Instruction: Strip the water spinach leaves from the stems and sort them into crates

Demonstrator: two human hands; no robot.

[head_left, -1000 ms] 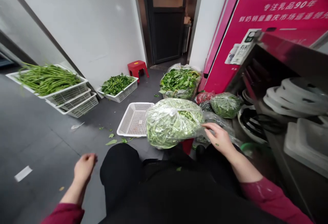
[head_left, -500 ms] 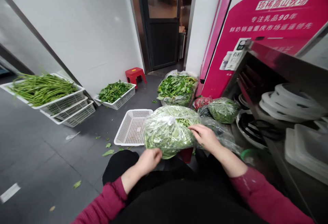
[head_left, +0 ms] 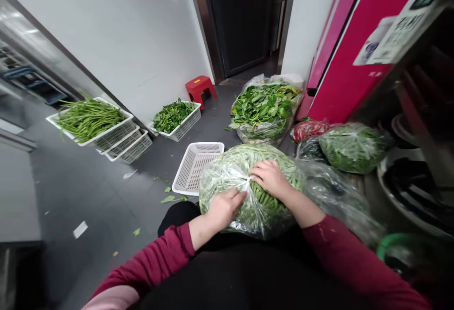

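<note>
In front of me is a large clear plastic bag of green vegetables (head_left: 273, 210), gathered at a white knot (head_left: 248, 180) on its top. My left hand (head_left: 224, 208) is closed with its fingers at the plastic just below the knot. From the other side, my right hand (head_left: 271, 177) pinches the plastic beside the knot. The bag sits close against my lap. Behind it and to the left lies a white perforated basket (head_left: 180, 173).
Stacked white baskets (head_left: 133, 135) with long green stems stand left. A basket of leaves (head_left: 173, 118), a red stool (head_left: 201, 90) and an open bag of leafy greens (head_left: 266, 107) lie ahead. Another tied bag (head_left: 354, 147) is at right, near a pink cabinet (head_left: 340, 83).
Both hands have moved from the bag's sides to the knot on top. The bag is now nearer to me, and my view has tilted down and shifted left.
</note>
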